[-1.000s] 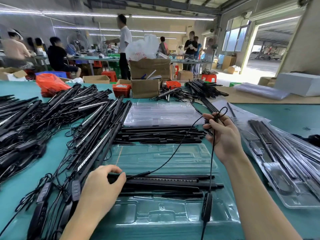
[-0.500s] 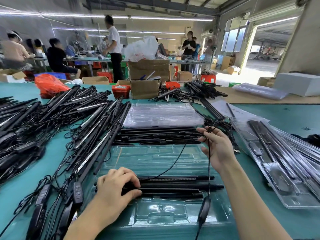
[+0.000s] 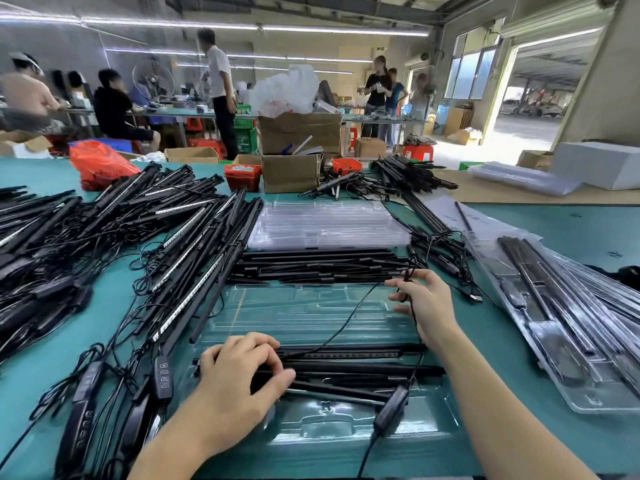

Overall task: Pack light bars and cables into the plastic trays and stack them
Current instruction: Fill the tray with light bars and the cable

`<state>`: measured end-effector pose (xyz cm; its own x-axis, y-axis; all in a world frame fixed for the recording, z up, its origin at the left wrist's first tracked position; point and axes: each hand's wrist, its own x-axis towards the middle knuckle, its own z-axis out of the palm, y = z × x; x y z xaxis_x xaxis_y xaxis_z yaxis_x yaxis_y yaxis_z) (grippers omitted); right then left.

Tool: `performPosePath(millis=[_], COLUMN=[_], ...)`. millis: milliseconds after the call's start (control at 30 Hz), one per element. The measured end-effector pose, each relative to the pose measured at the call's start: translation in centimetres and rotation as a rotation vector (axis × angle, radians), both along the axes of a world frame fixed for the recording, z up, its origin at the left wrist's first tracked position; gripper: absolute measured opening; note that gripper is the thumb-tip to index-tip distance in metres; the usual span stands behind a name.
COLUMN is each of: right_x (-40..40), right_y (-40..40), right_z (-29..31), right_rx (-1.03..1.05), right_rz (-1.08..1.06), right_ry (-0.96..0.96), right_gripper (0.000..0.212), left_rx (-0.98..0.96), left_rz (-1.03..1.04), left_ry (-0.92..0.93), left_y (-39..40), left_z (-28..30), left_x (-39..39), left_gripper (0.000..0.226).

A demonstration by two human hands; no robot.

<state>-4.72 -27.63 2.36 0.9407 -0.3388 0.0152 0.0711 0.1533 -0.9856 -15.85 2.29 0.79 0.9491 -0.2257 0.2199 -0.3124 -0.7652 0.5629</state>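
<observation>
A clear plastic tray [image 3: 311, 313] lies on the green table in front of me. Black light bars [image 3: 360, 367] lie across its near half. My left hand [image 3: 239, 379] grips the left ends of these bars, fingers curled over them. My right hand [image 3: 427, 303] pinches a thin black cable [image 3: 332, 336] above the tray's right side. The cable runs from the bars up to my fingers, then hangs down to an inline controller [image 3: 391, 408] over the tray's near right part.
Heaps of black light bars [image 3: 104, 244] with cables cover the table's left. A stack of clear trays [image 3: 325, 225] and loose black rods [image 3: 322, 266] lie behind the tray. Packed trays [image 3: 568, 327] sit at right. Cardboard boxes [image 3: 291, 173] and people stand beyond.
My right hand has drawn the cable down and toward me, from beyond the tray to above its right side. My left hand has slid right onto the bar ends and curled round them.
</observation>
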Motion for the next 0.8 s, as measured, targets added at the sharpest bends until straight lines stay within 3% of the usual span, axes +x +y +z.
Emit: performPosePath(millis=[167, 333, 533, 800], right_x=[-0.2, -0.4, -0.3, -0.3], right_y=[-0.2, -0.9, -1.7, -1.7], right_z=[-0.3, -0.4, -0.4, -0.3], right_rx=[-0.039, -0.033, 0.129, 0.163], right_rz=[0.011, 0.013, 0.022, 0.026], right_ry=[-0.05, -0.079, -0.088, -0.103], right_gripper=[0.019, 0.016, 0.019, 0.017], left_rx=[-0.064, 0.02, 0.211, 0.356], left_rz=[0.08, 0.205, 0.285, 0.258], left_ry=[-0.077, -0.071, 0.07, 0.105], left_y=[0.3, 1.3, 1.1, 0.2], left_z=[0.9, 1.0, 0.4, 0.0], left_x=[-0.1, 0.1, 0.5, 0.4], left_gripper=[0.014, 0.01, 0.047, 0.06])
